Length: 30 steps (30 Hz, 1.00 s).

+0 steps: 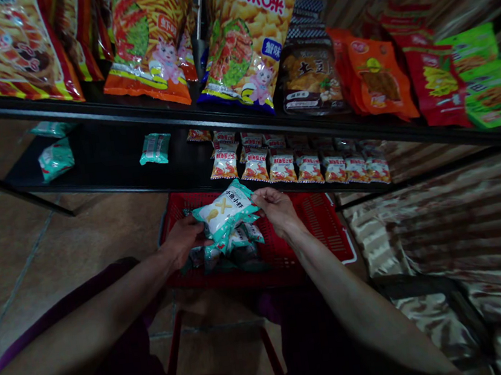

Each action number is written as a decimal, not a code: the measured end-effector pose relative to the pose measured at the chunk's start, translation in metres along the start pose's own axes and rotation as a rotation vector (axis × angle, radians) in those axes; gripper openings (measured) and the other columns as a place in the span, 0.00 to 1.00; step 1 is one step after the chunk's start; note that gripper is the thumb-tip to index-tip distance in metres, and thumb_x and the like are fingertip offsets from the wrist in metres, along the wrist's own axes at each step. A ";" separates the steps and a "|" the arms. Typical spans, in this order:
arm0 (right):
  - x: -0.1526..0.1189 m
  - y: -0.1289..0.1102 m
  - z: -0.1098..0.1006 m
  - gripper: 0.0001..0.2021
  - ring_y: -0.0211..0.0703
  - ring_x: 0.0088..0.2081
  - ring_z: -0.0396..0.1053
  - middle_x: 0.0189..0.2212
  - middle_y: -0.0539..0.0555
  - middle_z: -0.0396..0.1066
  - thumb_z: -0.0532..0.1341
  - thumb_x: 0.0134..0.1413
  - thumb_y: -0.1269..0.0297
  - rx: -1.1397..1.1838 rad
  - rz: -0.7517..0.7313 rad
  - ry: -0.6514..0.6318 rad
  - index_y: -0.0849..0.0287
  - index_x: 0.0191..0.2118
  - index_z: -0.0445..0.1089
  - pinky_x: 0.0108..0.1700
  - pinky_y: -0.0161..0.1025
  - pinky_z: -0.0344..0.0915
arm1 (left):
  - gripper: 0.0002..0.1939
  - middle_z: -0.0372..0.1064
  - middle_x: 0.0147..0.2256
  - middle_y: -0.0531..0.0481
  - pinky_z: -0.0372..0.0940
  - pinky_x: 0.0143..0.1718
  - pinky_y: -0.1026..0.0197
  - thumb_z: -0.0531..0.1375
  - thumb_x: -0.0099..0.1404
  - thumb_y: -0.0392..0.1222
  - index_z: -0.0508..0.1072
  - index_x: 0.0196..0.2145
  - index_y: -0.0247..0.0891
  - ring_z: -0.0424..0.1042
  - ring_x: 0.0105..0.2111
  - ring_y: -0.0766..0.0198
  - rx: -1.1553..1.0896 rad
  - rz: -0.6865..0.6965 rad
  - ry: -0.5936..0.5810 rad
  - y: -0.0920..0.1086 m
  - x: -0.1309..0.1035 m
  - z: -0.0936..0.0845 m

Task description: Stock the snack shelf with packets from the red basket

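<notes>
Teal and white, a glossy snack packet (228, 209) lies stretched between our two bare hands, tilted with its printed face up, over a red plastic basket (321, 221). Our left hand (184, 239) is partly closed, its fingers curled about the packet's left end; our right hand (277, 210) is nearly closed, thumb and fingertips pinching the opposite edge. Directly beneath the held packet, and just beside our left hand, more teal packets (239, 240) are heaped in the basket, while its red slotted floor shows around our right hand. A white handle (352, 251) curves along the basket's end, to the right of our right hand.

Beyond both hands runs a black lower shelf (107, 159). On it, a single teal packet (155, 148) lies ahead of our left hand, and a pair of teal packets (56, 158) sits well off to that hand's left. Ahead of our right hand, small orange-and-white packets (282, 168) stand in close rows, reaching away to its right.

Higher and farther from our hands, an upper shelf (133, 122) carries large yellow snack bags (253, 23), with orange bags (378, 74), red packets (436, 82) and green packets (497, 93) ranged to the right of our right hand. Brown floor tiles (114, 228) show to the left of our left hand; striped cloth (445, 212) hangs well to our right hand's right.
</notes>
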State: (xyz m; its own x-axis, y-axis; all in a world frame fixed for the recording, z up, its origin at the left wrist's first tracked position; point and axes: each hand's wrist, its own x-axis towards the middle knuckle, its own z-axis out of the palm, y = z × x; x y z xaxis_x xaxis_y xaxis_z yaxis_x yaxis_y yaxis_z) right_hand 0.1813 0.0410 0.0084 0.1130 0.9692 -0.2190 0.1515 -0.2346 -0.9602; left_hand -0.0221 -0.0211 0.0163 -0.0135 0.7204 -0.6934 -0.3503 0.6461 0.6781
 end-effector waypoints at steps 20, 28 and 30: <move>-0.001 -0.002 -0.001 0.15 0.29 0.20 0.58 0.18 0.44 0.66 0.72 0.24 0.61 0.258 0.157 0.011 0.59 0.22 0.70 0.21 0.30 0.53 | 0.01 0.68 0.23 0.51 0.63 0.19 0.67 0.60 0.56 0.31 0.69 0.27 0.32 0.68 0.20 0.69 -0.045 -0.035 -0.040 -0.002 0.002 -0.004; 0.000 -0.005 -0.002 0.10 0.28 0.18 0.58 0.17 0.44 0.66 0.71 0.31 0.66 0.364 0.214 0.034 0.60 0.22 0.70 0.19 0.28 0.53 | 0.09 0.68 0.22 0.53 0.65 0.22 0.67 0.64 0.49 0.29 0.66 0.26 0.34 0.69 0.22 0.69 -0.059 -0.048 -0.108 -0.002 -0.002 -0.002; -0.002 -0.006 0.000 0.09 0.28 0.19 0.60 0.17 0.44 0.67 0.71 0.32 0.68 0.388 0.223 0.042 0.60 0.23 0.71 0.19 0.27 0.54 | 0.09 0.68 0.23 0.52 0.65 0.22 0.67 0.63 0.49 0.28 0.66 0.25 0.34 0.69 0.22 0.68 -0.069 -0.029 -0.088 -0.002 -0.004 -0.001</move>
State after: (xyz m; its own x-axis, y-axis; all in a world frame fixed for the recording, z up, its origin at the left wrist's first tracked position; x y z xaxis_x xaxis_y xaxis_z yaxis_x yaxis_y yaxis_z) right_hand 0.1801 0.0407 0.0145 0.1419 0.8921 -0.4289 -0.2597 -0.3845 -0.8858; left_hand -0.0225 -0.0250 0.0175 0.0794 0.7227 -0.6865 -0.4133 0.6506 0.6371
